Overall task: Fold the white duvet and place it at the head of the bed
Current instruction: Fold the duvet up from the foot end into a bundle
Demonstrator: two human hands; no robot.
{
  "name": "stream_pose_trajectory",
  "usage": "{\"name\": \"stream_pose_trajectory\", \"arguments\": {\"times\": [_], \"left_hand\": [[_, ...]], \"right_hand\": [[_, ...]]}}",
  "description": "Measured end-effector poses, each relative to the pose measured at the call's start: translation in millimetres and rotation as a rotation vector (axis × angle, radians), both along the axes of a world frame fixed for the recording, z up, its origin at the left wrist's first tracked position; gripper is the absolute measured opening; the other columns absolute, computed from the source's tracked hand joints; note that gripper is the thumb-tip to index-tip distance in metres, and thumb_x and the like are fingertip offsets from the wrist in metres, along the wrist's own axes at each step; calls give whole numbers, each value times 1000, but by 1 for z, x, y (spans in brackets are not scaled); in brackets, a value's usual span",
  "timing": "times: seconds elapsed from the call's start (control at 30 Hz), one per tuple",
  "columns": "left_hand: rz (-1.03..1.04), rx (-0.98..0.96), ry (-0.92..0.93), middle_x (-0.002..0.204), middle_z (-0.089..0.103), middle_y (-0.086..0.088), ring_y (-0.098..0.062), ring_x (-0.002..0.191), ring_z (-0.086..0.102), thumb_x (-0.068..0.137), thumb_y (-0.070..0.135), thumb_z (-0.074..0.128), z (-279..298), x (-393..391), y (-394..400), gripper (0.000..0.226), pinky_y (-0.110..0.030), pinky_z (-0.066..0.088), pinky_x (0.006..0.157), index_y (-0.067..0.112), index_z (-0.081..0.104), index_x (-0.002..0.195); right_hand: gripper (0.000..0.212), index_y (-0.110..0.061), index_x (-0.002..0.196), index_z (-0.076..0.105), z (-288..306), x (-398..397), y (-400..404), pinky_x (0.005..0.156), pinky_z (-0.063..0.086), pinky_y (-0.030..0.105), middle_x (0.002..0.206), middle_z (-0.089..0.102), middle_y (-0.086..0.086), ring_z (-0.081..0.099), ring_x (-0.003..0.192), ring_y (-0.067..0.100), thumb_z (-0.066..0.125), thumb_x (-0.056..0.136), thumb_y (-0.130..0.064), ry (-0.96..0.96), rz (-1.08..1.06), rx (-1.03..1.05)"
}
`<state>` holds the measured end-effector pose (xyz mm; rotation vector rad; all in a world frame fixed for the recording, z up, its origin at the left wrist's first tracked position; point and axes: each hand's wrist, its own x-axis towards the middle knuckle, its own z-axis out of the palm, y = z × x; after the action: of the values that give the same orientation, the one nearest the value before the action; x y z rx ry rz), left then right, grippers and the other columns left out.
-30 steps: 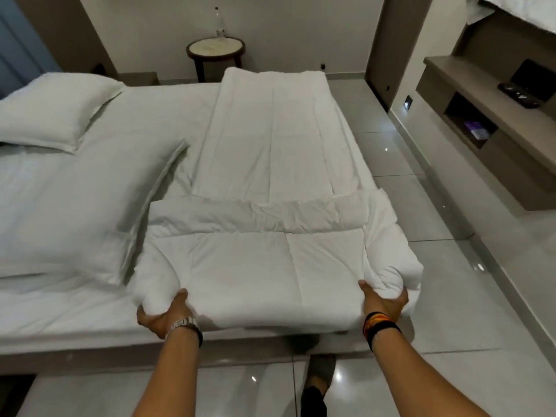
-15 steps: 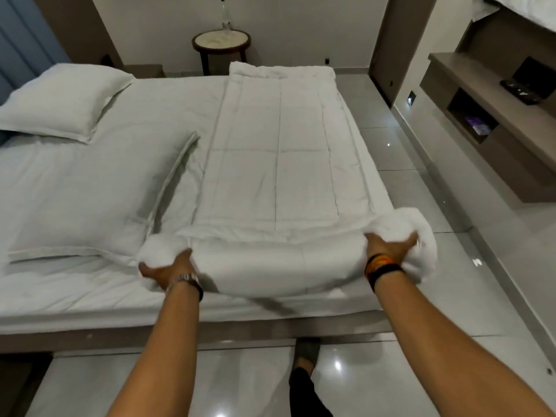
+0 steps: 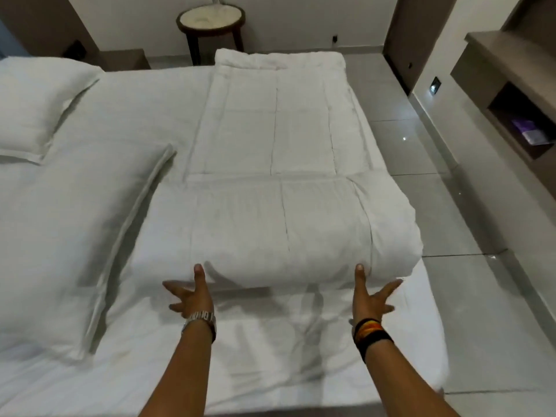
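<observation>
The white duvet (image 3: pixel 276 152) lies in a long strip along the right side of the bed (image 3: pixel 270 350). Its near end is folded over into a thick bundle. My left hand (image 3: pixel 191 296) rests on the sheet at the bundle's near left edge, fingers spread, thumb tip touching the fold. My right hand (image 3: pixel 371 296) is at the near right edge, fingers also spread, thumb against the duvet. Neither hand holds anything.
Two white pillows lie on the left: a near one (image 3: pixel 69 236) and a far one (image 3: pixel 33 100). A round side table (image 3: pixel 210 19) stands beyond the bed. Tiled floor (image 3: pixel 451 206) and a wall shelf unit (image 3: pixel 511 94) are on the right.
My hands carried the duvet's near end forward, laid it over the strip and let go. They now rest open against the fold, and the bare sheet shows at the near edge.
</observation>
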<state>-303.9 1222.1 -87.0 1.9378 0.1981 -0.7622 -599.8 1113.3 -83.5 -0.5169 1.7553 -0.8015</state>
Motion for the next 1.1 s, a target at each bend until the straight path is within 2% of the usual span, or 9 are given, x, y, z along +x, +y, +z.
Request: {"name": "stream_pose_trajectory", "arguments": {"times": [0.1, 0.17, 0.3, 0.37, 0.5, 0.57, 0.67, 1.0, 1.1], "left_hand": [[207, -102, 57, 173, -7, -7, -39, 158, 8, 68, 87, 65, -22, 14, -42, 132, -71, 37, 109, 45, -21, 158], [366, -32, 61, 172, -8, -15, -40, 156, 16, 59, 91, 67, -28, 28, -71, 143, -65, 30, 116, 40, -22, 159], [467, 82, -8, 171, -10, -16, -34, 157, 14, 49, 79, 84, -51, 45, -92, 161, -53, 14, 123, 27, -17, 163], [397, 130, -14, 172, -10, -11, -32, 158, 9, 56, 75, 84, -62, 47, -88, 154, -51, 11, 124, 21, -11, 164], [446, 0, 21, 173, 3, -1, -27, 153, 25, 63, 37, 97, -65, 47, -85, 145, -51, 23, 122, 26, -7, 164], [462, -87, -13, 169, 18, -2, -25, 145, 37, 62, 22, 98, -50, 33, -71, 143, -45, 30, 118, 28, -2, 163], [489, -163, -37, 161, 31, -2, -23, 137, 44, 60, 14, 98, -33, 7, -37, 140, -38, 33, 113, 31, 4, 163], [521, -158, 188, 164, 24, -19, -42, 140, 42, 67, 12, 94, 27, -103, 196, 139, -59, 36, 115, 47, -4, 160], [956, -573, 386, 170, 10, -16, -36, 150, 28, 80, 22, 87, 46, -118, 252, 127, -52, 21, 124, 26, -9, 164]], "right_hand": [[160, -59, 152, -29, -13, 26, -58, 97, 45, 80, 176, -5, 2, 22, 156, 42, 80, 39, -91, -205, -107, 46], [172, -47, 154, -36, -18, 44, -97, 100, 44, 79, 173, 9, 12, 31, 151, 46, 84, 37, -86, -166, -191, 101], [161, -32, 165, -20, -46, 59, -132, 119, 35, 62, 166, 29, 21, 37, 150, 40, 96, 58, -61, 17, -289, 118], [154, -36, 166, -16, -56, 60, -132, 121, 32, 58, 167, 30, 18, 38, 150, 36, 99, 63, -44, 11, -316, 65], [138, -39, 166, 1, -64, 48, -123, 116, 36, 43, 159, 41, 7, 48, 142, 30, 98, 70, -20, -64, -344, -61], [130, -36, 166, 11, -60, 34, -106, 106, 39, 34, 142, 47, 1, 53, 133, 28, 97, 70, -16, -71, -339, -106], [127, -32, 165, 16, -44, 10, -72, 103, 40, 32, 148, 50, 5, 55, 131, 27, 98, 69, -16, -60, -330, -138], [130, -38, 166, 8, 14, -87, 175, 117, 36, 54, 158, 40, 23, 49, 139, 42, 97, 72, -22, 29, -288, 15], [129, -36, 166, 7, 35, -110, 236, 117, 36, 53, 160, 36, 23, 47, 140, 40, 95, 74, -17, 9, -348, 27]]}}
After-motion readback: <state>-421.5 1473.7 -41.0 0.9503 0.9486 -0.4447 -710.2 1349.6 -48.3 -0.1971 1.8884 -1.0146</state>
